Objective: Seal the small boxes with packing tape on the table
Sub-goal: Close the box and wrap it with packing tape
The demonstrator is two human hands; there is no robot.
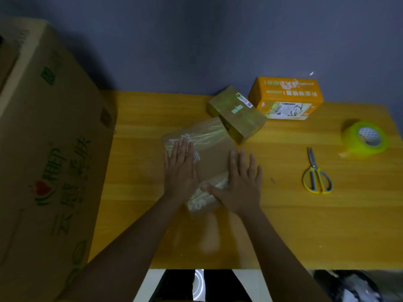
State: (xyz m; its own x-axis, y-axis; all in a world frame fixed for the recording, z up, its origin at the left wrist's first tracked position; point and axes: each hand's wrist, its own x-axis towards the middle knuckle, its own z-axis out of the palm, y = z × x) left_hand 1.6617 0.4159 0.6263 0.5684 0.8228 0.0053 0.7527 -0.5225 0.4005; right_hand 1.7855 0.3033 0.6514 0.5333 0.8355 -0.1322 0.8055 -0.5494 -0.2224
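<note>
At centre: brown box (210,158), pressed by left hand (181,168) and right hand (238,186), fingers straight.
2 o'clock: orange box (285,98), writing unreadable.

The large carton (50,138) at the left carries green Chinese characters and a red heart logo on its side; the characters are too blurred to read reliably. The orange box (285,98) at the far side carries white print and a shipping label with a barcode, not legible. The tape-wrapped brown box (236,114) carries a small printed sticker, also illegible.
</note>
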